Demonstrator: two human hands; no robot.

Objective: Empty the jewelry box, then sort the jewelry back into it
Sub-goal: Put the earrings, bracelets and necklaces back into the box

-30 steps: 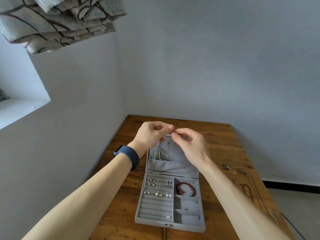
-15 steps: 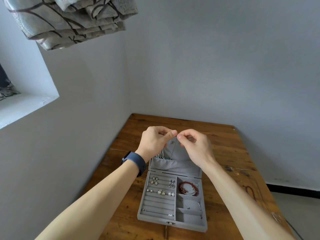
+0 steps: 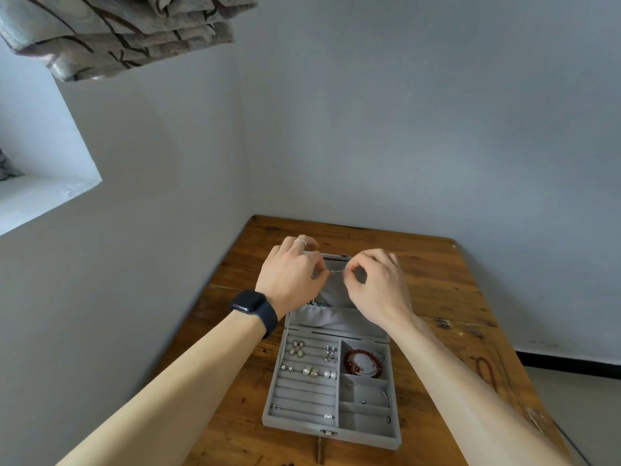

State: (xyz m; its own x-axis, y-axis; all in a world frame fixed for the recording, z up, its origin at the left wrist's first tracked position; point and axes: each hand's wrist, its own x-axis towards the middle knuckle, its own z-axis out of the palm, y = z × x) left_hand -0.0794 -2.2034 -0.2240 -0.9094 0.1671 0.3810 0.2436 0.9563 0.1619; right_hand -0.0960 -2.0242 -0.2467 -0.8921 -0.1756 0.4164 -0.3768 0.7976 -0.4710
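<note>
**Pinching a fine chain above the open jewelry box**

Both hands are raised in front of the box's upright lid. The left grip and the right grip each pinch one end of a thin silver chain between thumb and forefinger, and the short length between them runs nearly level. The other fingers are loosely curled.

The jewelry box is a flat grey rectangle covered in velvety fabric, with a small metal clasp on its front wall. It lies open near the middle of the wooden desk, whose planks are worn and stained. A gathered fabric pocket runs along the foot of the lid's soft grey lining, and something small and teal shows at its edge.

The left half of the tray is ribbed with padded rolls that hold small earrings and studs — two round pearls sit side by side. The right half has three compartments. The far one holds one red bead bracelet, and the middle one holds a thin curved silver piece.

A dark smartwatch wraps the left wrist, and one plain silver ring sits on a left finger. A patterned curtain hangs at the upper left.
</note>
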